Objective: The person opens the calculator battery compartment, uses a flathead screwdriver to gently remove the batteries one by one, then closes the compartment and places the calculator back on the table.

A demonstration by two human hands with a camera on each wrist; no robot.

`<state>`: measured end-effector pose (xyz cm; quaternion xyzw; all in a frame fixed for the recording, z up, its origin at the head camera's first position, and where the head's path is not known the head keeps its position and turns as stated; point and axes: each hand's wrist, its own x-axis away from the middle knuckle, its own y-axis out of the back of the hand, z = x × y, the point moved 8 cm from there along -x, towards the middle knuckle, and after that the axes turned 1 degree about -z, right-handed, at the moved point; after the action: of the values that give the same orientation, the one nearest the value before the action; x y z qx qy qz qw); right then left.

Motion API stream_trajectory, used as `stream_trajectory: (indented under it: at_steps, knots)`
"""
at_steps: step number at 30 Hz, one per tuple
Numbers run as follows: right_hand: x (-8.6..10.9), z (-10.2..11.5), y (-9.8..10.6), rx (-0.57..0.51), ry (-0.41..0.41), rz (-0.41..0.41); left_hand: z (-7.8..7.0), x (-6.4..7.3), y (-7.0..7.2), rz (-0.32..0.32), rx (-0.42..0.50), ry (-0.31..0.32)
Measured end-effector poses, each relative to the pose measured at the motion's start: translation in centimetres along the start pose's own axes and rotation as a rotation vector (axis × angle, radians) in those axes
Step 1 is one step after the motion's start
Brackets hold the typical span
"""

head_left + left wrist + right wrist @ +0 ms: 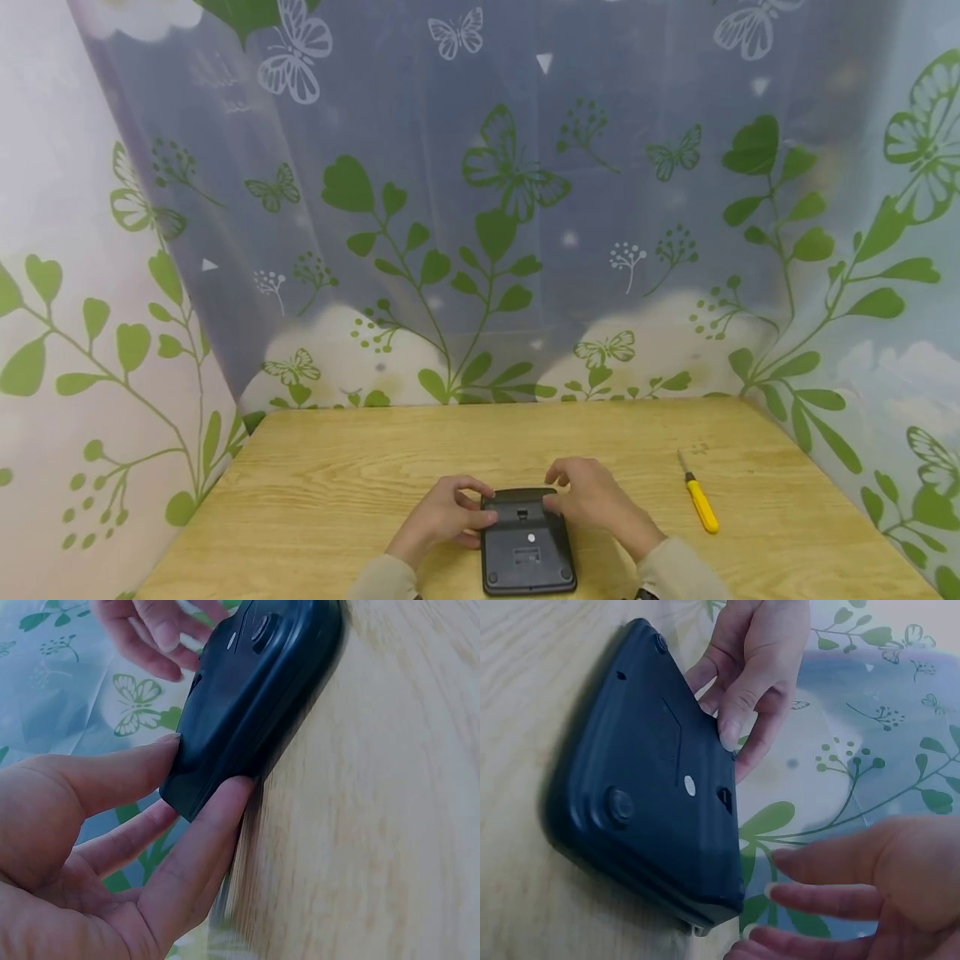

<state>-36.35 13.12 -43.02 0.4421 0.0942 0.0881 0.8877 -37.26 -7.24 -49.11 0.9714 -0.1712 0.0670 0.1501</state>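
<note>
A black calculator [543, 537] lies face down on the wooden table, its underside showing rubber feet [620, 804], a small white round sticker [690, 785] and a small latch slot [724, 799]. My left hand [447, 512] holds its far left corner, thumb [142, 761] on the underside and fingers [214, 832] along the side edge. Beside the far right corner is my right hand [596, 500], fingers spread and slightly bent. In the right wrist view a gap shows between those fingertips [787, 862] and the casing.
A screwdriver [702, 504] with a yellow handle lies on the table [337, 467] to the right, its tip pointing away. Patterned sheets [420, 292] with leaves and butterflies hang behind the table and on both sides.
</note>
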Motion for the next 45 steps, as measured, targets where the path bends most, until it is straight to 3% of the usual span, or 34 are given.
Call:
stream_trajectory:
  at_steps: [2, 6, 10, 16, 27, 34, 45]
  knots:
    - [-0.2, 0.8, 0.3, 0.022, 0.07, -0.005, -0.1, 0.0, 0.0, 0.001, 0.003, -0.003]
    - [-0.6, 2.0, -0.1, 0.02, 0.193, 0.063, -0.1, 0.0, 0.0, 0.001, 0.004, -0.001]
    - [-0.9, 2.7, -0.8, 0.027, 0.256, 0.127, 0.1, -0.1, 0.0, -0.001, 0.004, 0.003]
    - [-1.2, 3.5, -1.6, 0.078, 0.331, 0.148, 0.1, -0.2, 0.0, -0.001, 0.007, 0.001]
    - [-1.4, 4.2, -2.2, 0.078, 0.331, 0.149, 0.1, -0.1, 0.0, 0.001, 0.014, 0.009]
    - [-1.3, 4.4, -2.8, 0.173, 0.36, 0.125, 0.1, -0.1, 0.0, 0.005, 0.013, 0.009]
    - [-1.2, 4.6, -2.9, 0.227, 0.384, 0.108, 0.1, -0.1, 0.0, 0.002, 0.006, 0.008]
